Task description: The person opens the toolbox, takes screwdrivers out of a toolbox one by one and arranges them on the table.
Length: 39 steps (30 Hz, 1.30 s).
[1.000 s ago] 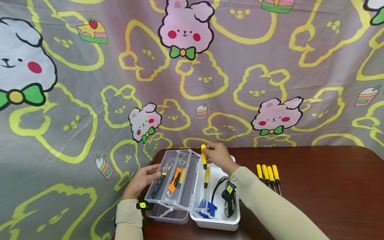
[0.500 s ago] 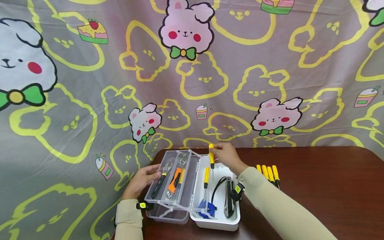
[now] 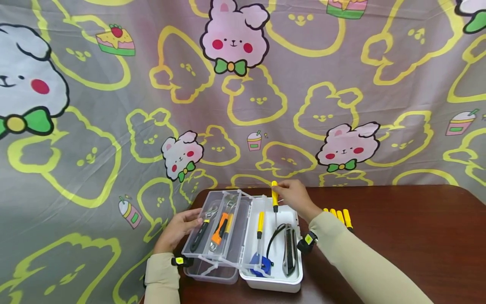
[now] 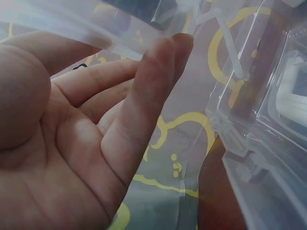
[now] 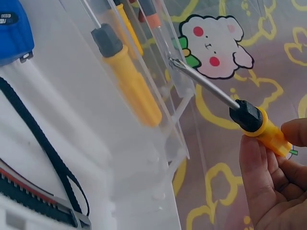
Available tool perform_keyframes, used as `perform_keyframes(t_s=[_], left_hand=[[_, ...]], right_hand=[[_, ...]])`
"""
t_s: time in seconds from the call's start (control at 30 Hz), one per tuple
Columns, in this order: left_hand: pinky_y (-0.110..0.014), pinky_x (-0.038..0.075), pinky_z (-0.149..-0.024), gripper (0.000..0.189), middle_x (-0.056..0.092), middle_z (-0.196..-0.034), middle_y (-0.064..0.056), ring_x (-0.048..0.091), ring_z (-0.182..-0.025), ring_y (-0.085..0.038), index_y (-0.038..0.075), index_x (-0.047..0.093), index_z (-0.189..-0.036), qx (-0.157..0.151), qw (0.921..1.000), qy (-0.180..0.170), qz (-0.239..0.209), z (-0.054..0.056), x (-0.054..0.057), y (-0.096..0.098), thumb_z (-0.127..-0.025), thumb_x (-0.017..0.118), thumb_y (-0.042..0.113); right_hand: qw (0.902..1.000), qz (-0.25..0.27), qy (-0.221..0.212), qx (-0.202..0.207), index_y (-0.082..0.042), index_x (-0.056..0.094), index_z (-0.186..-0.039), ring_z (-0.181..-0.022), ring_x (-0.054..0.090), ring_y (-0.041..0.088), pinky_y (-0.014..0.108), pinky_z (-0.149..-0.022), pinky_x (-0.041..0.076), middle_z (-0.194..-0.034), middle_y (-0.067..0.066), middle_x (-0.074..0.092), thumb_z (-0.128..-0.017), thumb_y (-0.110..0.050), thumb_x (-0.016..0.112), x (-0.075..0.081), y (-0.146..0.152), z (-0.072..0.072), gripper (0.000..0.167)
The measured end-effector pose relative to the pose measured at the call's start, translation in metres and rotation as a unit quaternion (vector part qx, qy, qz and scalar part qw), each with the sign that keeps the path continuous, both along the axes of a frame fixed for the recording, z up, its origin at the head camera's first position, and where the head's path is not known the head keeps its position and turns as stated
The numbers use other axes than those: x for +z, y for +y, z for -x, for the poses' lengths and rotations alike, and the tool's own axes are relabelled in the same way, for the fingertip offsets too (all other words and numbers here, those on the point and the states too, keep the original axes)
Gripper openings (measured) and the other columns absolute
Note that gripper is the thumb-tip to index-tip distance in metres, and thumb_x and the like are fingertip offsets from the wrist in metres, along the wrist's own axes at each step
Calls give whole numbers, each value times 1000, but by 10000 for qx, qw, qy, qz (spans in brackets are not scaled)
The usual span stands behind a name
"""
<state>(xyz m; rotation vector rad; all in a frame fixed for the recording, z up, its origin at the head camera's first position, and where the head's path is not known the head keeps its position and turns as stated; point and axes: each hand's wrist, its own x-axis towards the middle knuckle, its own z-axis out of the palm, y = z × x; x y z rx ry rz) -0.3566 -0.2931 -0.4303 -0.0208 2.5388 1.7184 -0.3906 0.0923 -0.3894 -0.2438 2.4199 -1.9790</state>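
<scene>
Near the back of the white toolbox [image 3: 270,285], my right hand [image 3: 295,196] pinches a screwdriver [image 3: 275,196] by its yellow handle. Its shaft points down over the box in the head view; the right wrist view shows a cross-shaped tip on the screwdriver [image 5: 216,91]. On the left, my left hand [image 3: 178,230] grips the outer edge of the raised clear tray [image 3: 217,196], thumb above and fingers beneath. A second yellow screwdriver [image 3: 260,222] lies inside the box's left side. Beside it are a blue tape measure [image 3: 262,265] and a grey utility knife [image 3: 290,249].
The tray holds a black-handled adjustable wrench [image 3: 200,235] and an orange-handled tool [image 3: 220,234]. Several yellow screwdrivers [image 3: 346,218] lie on the brown table [image 3: 410,236] to the right, partly behind my right sleeve. A patterned curtain [image 3: 235,105] hangs behind.
My right hand has carried the screwdriver to the right, away from the second screwdriver in the box. The utility knife is now fully uncovered. My left hand stays on the tray.
</scene>
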Motion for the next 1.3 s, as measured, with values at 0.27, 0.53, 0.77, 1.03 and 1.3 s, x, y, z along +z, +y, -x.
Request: perform_keyframes(t_s=[0.27,0.53,0.77,1.03,1.3], left_hand=[[-40,51,-82,52,63,-115,-13,63,-94,-26,5,57,-136,7,10000,22,-24,-1,1,-3,-90,71,25],[-40,52,-80,53,64,-114,-14,63,-93,-25,4,56,-136,35,10000,16,19,-2,3,-2,-90,72,25],[-39,52,-79,49,64,-112,-14,63,-92,-26,5,57,-136,22,10000,10,-14,-2,2,-1,-91,70,21],[-39,52,-78,50,64,-112,-13,63,-92,-25,5,57,-136,31,10000,28,-21,-2,1,0,-91,70,23],[-39,53,-77,47,65,-113,-15,65,-92,-27,3,57,-135,-70,9998,74,-182,-3,2,3,-92,69,18]], right_hand=[[10000,28,53,21,3,69,-107,-86,62,34,36,-71,56,-93,14,63,-97,-22,63,-5,10,2,28],[10000,-43,65,-20,2,69,-106,-81,62,29,38,-71,56,-92,14,63,-96,-23,63,-7,20,3,27],[9999,-62,6,-96,4,68,-107,-78,62,27,37,-70,56,-90,15,63,-96,-23,63,-11,29,5,29],[9999,-48,-28,-113,7,65,-113,-82,61,33,43,-76,55,-95,17,63,-97,-20,62,-13,43,3,31],[9992,-327,4,-239,6,65,-114,-83,63,29,41,-76,55,-98,16,64,-98,-26,62,-17,61,4,36]])
